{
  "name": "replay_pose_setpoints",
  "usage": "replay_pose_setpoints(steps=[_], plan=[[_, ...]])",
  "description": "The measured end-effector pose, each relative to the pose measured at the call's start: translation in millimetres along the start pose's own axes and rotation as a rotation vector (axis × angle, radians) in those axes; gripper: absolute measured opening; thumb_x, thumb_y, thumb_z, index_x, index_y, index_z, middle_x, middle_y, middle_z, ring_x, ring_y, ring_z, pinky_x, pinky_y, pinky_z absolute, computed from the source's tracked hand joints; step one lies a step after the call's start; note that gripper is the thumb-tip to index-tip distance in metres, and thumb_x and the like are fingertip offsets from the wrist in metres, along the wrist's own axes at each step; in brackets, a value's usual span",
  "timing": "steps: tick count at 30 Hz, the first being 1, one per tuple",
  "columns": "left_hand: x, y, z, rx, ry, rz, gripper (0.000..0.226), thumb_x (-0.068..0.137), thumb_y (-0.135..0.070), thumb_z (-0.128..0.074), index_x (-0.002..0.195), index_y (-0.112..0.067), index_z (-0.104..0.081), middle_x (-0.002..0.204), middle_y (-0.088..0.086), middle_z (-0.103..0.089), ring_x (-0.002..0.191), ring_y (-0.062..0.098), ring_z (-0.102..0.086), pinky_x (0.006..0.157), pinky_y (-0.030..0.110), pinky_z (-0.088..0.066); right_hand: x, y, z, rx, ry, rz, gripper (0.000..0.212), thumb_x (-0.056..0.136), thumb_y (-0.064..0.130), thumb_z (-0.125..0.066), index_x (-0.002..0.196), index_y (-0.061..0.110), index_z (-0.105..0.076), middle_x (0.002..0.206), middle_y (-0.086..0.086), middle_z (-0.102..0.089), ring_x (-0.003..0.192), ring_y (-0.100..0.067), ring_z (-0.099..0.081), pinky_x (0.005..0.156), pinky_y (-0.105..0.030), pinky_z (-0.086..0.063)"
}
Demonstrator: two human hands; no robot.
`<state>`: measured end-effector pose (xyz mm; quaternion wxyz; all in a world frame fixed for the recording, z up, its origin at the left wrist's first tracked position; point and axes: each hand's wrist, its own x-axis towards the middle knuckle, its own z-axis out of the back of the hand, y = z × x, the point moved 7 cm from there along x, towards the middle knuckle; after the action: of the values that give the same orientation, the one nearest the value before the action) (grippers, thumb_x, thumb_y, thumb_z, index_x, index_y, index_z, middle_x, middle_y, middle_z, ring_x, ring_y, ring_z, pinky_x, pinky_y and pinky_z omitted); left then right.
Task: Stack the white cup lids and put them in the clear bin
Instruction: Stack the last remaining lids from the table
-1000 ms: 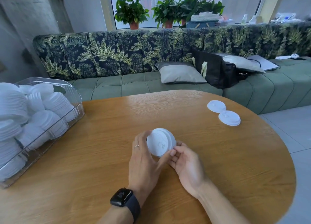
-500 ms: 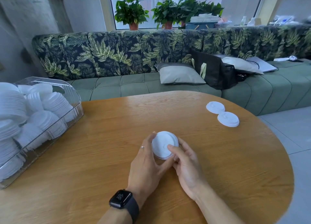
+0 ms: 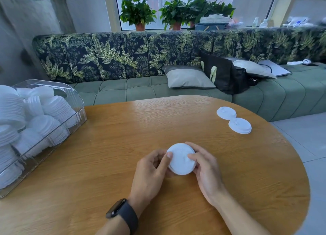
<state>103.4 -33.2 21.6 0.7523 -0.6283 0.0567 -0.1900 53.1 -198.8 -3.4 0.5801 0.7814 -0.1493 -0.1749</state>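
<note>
Pressing evenly round the rim should seat the stack of white cup lids [image 3: 181, 161], grasped at lower centre of the frame above the desk [image 3: 123, 129] in the grip of left hand [image 3: 151, 167] and right hand [image 3: 206, 167] alike, before adding the two loose lids [image 3: 240, 125] at centre right and carrying everything to the clear bin [image 3: 77, 100] at far left.

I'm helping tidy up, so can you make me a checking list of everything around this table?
Surface: rounded wooden table.
Job's things: small lid stack held in both hands; two loose white lids at far right, edges meeting; clear bin at left, full of lid stacks.
Clutter: nothing seen.
Hands: left hand and right hand both grip the lid stack; smartwatch on left wrist.
Cables: none on table; maybe a thin lead by the laptop on the sofa.
Surroundings: pillow, black bag on that leaf-print sofa; potted plants at window.
</note>
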Motion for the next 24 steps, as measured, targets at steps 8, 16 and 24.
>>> replay_pose_setpoints(steps=[8,16,24], plan=[[0,6,3,0.139,-0.055,-0.024,0.052,0.09,-0.055,-0.062,0.136,-0.03,-0.057,0.114,-0.02,-0.069,0.104,-0.001,-0.065,0.083,0.02,-0.053,-5,3,-4,0.033,-0.003,-0.026,0.023,0.095,0.018,-0.068,0.116,0.011,-0.074,0.108,-0.006,-0.08,0.105,-0.021,-0.075,0.093,-0.039,-0.057],[-5,-5,-15,0.499,0.084,-0.238,0.085,0.079,-0.067,-0.068,0.15,-0.054,-0.022,0.145,-0.037,-0.028,0.131,-0.018,-0.034,0.096,0.003,-0.036,-7,5,-4,0.01,0.016,-0.015,0.023,0.091,0.017,-0.073,0.114,0.015,-0.076,0.092,-0.015,-0.077,0.073,-0.026,-0.062,0.069,-0.037,-0.052],[-4,-1,-19,0.462,0.126,-0.245,0.093,0.074,-0.071,-0.068,0.154,-0.049,-0.024,0.143,-0.034,-0.031,0.132,-0.015,-0.034,0.101,0.004,-0.034,-7,7,-5,0.044,0.051,-0.06,0.023,0.091,0.015,-0.073,0.114,0.015,-0.076,0.106,-0.007,-0.08,0.102,-0.021,-0.073,0.088,-0.037,-0.056]])
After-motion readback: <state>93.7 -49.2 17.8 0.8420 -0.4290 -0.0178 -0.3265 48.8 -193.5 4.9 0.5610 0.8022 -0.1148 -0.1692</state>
